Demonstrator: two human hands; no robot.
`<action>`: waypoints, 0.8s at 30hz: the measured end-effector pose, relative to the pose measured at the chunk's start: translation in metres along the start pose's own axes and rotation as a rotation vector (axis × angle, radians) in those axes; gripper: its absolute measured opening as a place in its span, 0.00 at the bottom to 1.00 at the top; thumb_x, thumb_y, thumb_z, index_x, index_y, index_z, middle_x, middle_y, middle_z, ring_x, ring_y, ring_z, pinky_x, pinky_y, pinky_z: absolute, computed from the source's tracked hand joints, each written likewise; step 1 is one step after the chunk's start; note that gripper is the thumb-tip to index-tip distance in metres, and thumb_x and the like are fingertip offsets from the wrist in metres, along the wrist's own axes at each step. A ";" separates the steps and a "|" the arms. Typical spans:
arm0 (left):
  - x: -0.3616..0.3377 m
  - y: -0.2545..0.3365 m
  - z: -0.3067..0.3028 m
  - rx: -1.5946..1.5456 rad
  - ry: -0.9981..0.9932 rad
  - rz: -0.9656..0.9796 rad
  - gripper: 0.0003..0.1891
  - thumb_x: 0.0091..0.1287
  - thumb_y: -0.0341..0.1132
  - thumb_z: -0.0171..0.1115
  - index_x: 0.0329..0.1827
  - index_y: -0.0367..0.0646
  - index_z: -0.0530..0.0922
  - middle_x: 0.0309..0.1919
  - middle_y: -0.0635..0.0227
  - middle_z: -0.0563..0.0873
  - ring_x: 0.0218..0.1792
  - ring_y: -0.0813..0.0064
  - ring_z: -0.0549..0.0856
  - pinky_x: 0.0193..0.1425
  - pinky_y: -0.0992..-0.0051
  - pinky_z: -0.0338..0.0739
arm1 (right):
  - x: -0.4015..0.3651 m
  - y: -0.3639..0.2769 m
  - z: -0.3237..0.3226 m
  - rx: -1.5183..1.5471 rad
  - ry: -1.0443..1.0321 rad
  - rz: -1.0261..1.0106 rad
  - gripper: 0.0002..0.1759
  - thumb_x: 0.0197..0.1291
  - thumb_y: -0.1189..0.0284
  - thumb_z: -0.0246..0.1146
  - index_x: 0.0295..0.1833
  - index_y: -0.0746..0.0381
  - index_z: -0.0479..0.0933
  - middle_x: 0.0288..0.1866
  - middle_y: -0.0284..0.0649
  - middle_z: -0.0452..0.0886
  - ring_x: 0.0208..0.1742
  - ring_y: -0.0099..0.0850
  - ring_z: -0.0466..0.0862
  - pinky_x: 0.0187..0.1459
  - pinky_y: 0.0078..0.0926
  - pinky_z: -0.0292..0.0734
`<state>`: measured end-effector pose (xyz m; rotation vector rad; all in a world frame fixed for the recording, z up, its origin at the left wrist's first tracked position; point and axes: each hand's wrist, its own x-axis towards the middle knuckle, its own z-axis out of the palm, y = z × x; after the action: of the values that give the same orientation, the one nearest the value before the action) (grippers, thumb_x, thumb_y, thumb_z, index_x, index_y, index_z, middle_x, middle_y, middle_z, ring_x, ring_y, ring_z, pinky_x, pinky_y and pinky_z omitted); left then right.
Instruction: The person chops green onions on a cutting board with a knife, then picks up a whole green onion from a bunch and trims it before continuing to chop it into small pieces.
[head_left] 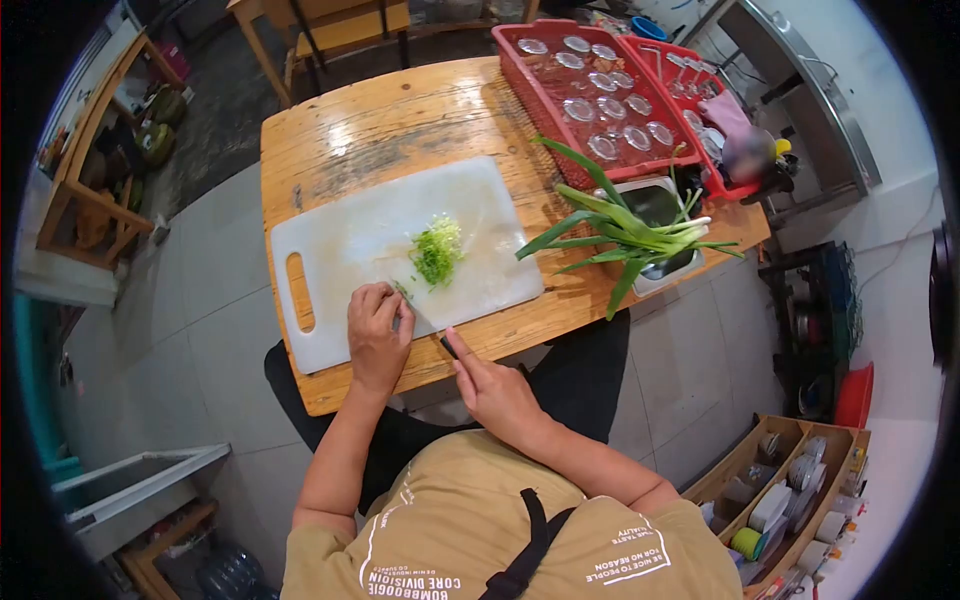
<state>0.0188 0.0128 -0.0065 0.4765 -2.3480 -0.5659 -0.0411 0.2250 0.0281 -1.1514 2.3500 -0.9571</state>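
On the white cutting board (pixel 350 235) lies a small heap of chopped green onion (pixel 437 250), pale at the far side and green nearer me. My left hand (pixel 380 335) rests at the board's near edge, fingers curled over a short piece of green onion (pixel 402 291) that mostly hides under them. Closed around the black handle of a knife (pixel 448 346) is my right hand (pixel 497 395), just off the board's near edge. The knife's blade points toward my left fingertips and is partly hard to make out against the board.
Whole green onions (pixel 640 235) lie across a metal container (pixel 665 270) at the table's right. Behind it stands a red basket (pixel 520 95) of upturned glasses, beside a second red basket (pixel 735 190). The wooden table (pixel 375 110) ends close to my lap.
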 end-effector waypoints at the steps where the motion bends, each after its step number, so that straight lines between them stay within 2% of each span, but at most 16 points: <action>1: 0.000 0.000 0.000 -0.017 -0.002 0.011 0.06 0.67 0.22 0.73 0.45 0.33 0.88 0.50 0.56 0.88 0.57 0.49 0.86 0.65 0.54 0.82 | 0.000 0.001 0.001 -0.019 -0.029 0.010 0.37 0.86 0.67 0.62 0.94 0.49 0.63 0.37 0.59 0.89 0.36 0.58 0.91 0.39 0.57 0.86; 3: 0.001 0.001 0.002 -0.016 0.047 0.009 0.05 0.67 0.20 0.73 0.44 0.30 0.88 0.48 0.54 0.88 0.54 0.49 0.86 0.61 0.55 0.83 | 0.001 0.005 0.007 -0.045 -0.006 -0.006 0.38 0.86 0.66 0.62 0.95 0.50 0.60 0.38 0.58 0.90 0.36 0.57 0.92 0.39 0.57 0.87; 7: -0.003 0.001 0.003 -0.021 0.025 -0.015 0.05 0.68 0.21 0.73 0.44 0.31 0.88 0.49 0.54 0.89 0.56 0.48 0.87 0.64 0.53 0.82 | -0.003 0.006 0.009 -0.045 0.039 -0.054 0.39 0.86 0.67 0.63 0.96 0.51 0.59 0.37 0.55 0.90 0.36 0.55 0.92 0.38 0.56 0.87; 10: -0.003 0.001 0.002 -0.025 0.013 -0.019 0.04 0.70 0.22 0.72 0.45 0.31 0.88 0.50 0.54 0.89 0.57 0.48 0.86 0.66 0.53 0.81 | 0.001 0.006 0.008 -0.064 -0.026 -0.002 0.38 0.86 0.66 0.63 0.95 0.51 0.61 0.34 0.54 0.89 0.34 0.56 0.91 0.38 0.55 0.87; 14: -0.004 0.000 0.000 -0.007 -0.025 -0.043 0.05 0.72 0.24 0.72 0.47 0.31 0.89 0.51 0.54 0.89 0.59 0.50 0.86 0.67 0.54 0.80 | 0.007 0.015 0.001 -0.037 0.070 -0.030 0.36 0.86 0.67 0.62 0.94 0.51 0.64 0.35 0.54 0.89 0.35 0.56 0.91 0.39 0.54 0.87; 17: 0.004 0.004 -0.001 -0.018 -0.062 -0.045 0.06 0.73 0.25 0.72 0.49 0.32 0.90 0.52 0.55 0.88 0.58 0.50 0.86 0.67 0.54 0.80 | 0.008 0.019 -0.019 0.026 0.028 0.047 0.34 0.86 0.67 0.62 0.92 0.51 0.68 0.37 0.54 0.89 0.37 0.56 0.91 0.42 0.53 0.87; 19: 0.010 0.005 -0.001 -0.011 -0.089 -0.028 0.07 0.74 0.25 0.72 0.51 0.33 0.90 0.52 0.55 0.88 0.58 0.50 0.86 0.67 0.54 0.80 | 0.008 0.016 -0.026 0.067 0.080 0.007 0.32 0.86 0.66 0.62 0.91 0.50 0.70 0.45 0.54 0.92 0.43 0.55 0.92 0.46 0.52 0.88; 20: 0.015 0.007 0.002 -0.044 -0.070 -0.019 0.08 0.74 0.25 0.71 0.52 0.33 0.90 0.52 0.55 0.88 0.58 0.50 0.86 0.67 0.54 0.80 | 0.010 0.013 -0.030 0.071 0.078 0.001 0.32 0.86 0.66 0.62 0.91 0.50 0.70 0.45 0.54 0.92 0.43 0.55 0.92 0.46 0.52 0.88; 22: 0.025 0.011 0.005 -0.068 -0.049 -0.011 0.09 0.74 0.25 0.71 0.54 0.34 0.90 0.53 0.54 0.88 0.58 0.50 0.86 0.67 0.54 0.81 | 0.011 0.009 -0.037 0.042 0.141 0.011 0.31 0.85 0.66 0.64 0.89 0.51 0.73 0.54 0.54 0.93 0.48 0.55 0.93 0.50 0.49 0.89; 24: 0.031 0.016 0.002 -0.089 0.004 -0.010 0.11 0.74 0.24 0.71 0.57 0.36 0.90 0.54 0.53 0.88 0.59 0.49 0.86 0.68 0.54 0.81 | 0.011 0.011 -0.039 0.051 0.209 -0.030 0.30 0.84 0.67 0.66 0.88 0.51 0.75 0.56 0.54 0.93 0.50 0.55 0.94 0.51 0.49 0.90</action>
<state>-0.0078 0.0123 0.0165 0.4477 -2.3069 -0.6704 -0.0763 0.2374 0.0477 -1.1180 2.4590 -1.1931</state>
